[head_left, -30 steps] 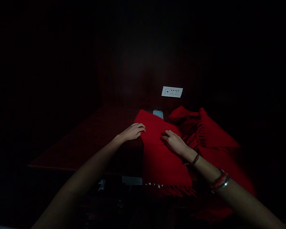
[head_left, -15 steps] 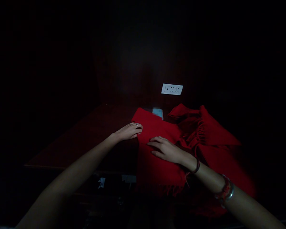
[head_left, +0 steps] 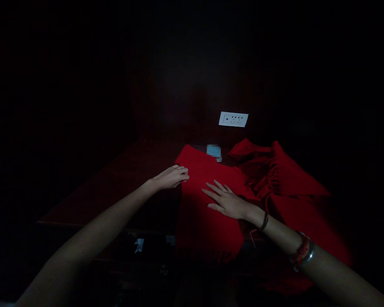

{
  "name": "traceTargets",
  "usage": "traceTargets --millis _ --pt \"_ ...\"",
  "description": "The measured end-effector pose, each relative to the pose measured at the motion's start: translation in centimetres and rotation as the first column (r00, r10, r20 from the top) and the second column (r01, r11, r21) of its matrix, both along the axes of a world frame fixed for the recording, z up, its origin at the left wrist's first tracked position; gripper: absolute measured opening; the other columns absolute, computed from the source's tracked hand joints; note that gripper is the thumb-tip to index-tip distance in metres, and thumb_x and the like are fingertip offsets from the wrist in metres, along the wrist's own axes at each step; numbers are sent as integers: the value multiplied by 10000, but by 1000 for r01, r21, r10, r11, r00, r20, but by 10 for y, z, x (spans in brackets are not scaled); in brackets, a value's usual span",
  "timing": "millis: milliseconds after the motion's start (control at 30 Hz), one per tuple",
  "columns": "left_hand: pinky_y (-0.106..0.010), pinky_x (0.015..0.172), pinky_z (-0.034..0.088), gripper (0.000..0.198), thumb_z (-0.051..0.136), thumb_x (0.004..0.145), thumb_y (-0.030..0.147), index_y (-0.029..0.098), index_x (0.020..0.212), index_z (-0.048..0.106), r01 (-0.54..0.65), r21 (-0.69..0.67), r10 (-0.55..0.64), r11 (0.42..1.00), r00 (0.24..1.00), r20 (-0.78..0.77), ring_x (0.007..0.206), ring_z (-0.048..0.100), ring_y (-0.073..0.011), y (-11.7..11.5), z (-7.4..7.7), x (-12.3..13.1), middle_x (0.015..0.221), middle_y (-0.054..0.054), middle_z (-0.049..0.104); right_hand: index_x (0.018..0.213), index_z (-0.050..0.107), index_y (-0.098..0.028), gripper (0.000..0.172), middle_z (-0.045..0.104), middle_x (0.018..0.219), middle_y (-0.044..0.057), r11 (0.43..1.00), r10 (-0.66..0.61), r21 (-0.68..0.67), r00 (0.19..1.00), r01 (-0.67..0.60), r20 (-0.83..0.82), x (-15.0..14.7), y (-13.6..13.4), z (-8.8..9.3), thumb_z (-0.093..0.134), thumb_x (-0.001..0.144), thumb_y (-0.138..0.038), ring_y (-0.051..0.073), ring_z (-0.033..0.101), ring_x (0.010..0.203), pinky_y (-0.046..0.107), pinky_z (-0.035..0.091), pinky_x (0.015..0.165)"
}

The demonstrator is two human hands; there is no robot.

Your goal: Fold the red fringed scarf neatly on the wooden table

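A red fringed scarf (head_left: 208, 226) lies over the dark tabletop, its fringed end hanging past the front edge. My left hand (head_left: 173, 176) has its fingers closed on the scarf's left edge. Flat on the middle of the cloth rests my right hand (head_left: 227, 200), its fingers spread, with bracelets along that forearm. More red fringed cloth (head_left: 297, 175) lies in loose folds to the right; whether it is joined to the scarf I cannot tell.
The dark wooden table (head_left: 115, 179) stretches left. Behind it, a white socket plate (head_left: 233, 119) is on the wall, with a small pale blue item (head_left: 214, 152) below. A whitish scrap (head_left: 139, 244) shows under the front edge. Most surroundings are too dark to make out.
My right hand's fingers have spread wider on the cloth. The scarf's hanging end has shifted slightly left and lies smoother. My left hand has stayed at the edge, its fingers more curled.
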State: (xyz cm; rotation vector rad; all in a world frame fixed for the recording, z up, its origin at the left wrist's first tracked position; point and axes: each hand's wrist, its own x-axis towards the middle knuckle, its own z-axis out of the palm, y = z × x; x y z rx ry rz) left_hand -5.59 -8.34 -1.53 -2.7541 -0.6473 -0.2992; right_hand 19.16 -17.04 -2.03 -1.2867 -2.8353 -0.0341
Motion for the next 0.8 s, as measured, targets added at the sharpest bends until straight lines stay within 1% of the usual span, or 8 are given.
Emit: traceTargets --millis 133,200,267,400,467,533,633,800 --pt "-220 785 323 244 324 682 17 178 710 506 35 -286 -1 957 993 119 898 459 -107 -1 4 -13 966 1 523 1252 179 -328 512 95 1345 12 999 3 -50 1000 -4 -13 -3 0 -3 190 781 -527 299 9 1196 544 167 893" --pt "-212 778 336 271 278 734 48 176 809 505 -12 -364 84 931 980 181 879 479 -95 -4 4 -13 945 -5 545 1246 178 -350 502 85 1346 -8 998 4 -63 1000 -5 -19 -9 4 -2 194 778 -532 308 -22 1192 565 134 889" --pt "-250 823 317 266 270 799 164 171 985 461 -100 -388 188 916 963 196 955 454 -119 -8 2 -8 1030 -33 523 1241 177 -368 493 98 1344 -23 996 2 -86 1000 -3 -20 -15 9 -1 193 777 -535 317 -38 1188 574 119 886" --pt "-460 921 114 511 282 795 447 213 1243 214 -310 -472 319 826 946 -63 1188 157 -239 -18 -4 -4 1317 -68 197 1235 179 -385 490 121 1340 -37 993 2 -114 1000 -5 -21 -19 14 -4 203 772 -542 333 -38 1182 556 141 894" --pt "-518 903 33 569 248 789 492 235 1275 104 -393 -511 339 764 919 -199 1202 58 -256 -19 -5 -8 1338 -58 70 1235 197 -372 486 141 1336 -25 995 -4 -98 1000 1 -26 -14 11 -6 216 776 -529 328 -2 1186 533 157 904" --pt "-522 900 0 580 225 793 494 236 1281 47 -425 -528 337 736 905 -259 1204 17 -247 -19 -6 -14 1336 -53 13 1247 202 -332 496 156 1333 12 998 -11 -60 999 8 -48 -5 4 -6 244 783 -502 306 76 1191 490 188 915" --pt "-504 911 1 552 209 814 443 222 1282 17 -416 -518 328 748 909 -256 1205 -15 -226 -20 -7 -19 1334 -57 -11 1265 185 -252 511 219 1303 82 996 -72 34 990 77 -124 6 -4 -4 310 794 -403 246 250 1151 406 270 897" --pt "-413 952 6 452 190 842 370 239 1272 146 -272 -356 268 894 961 -62 1207 -38 -185 -24 -8 -6 1344 -23 11 1195 326 -165 438 465 1057 110 962 -231 109 957 252 -175 4 -2 1 368 769 -262 183 433 966 308 346 815"
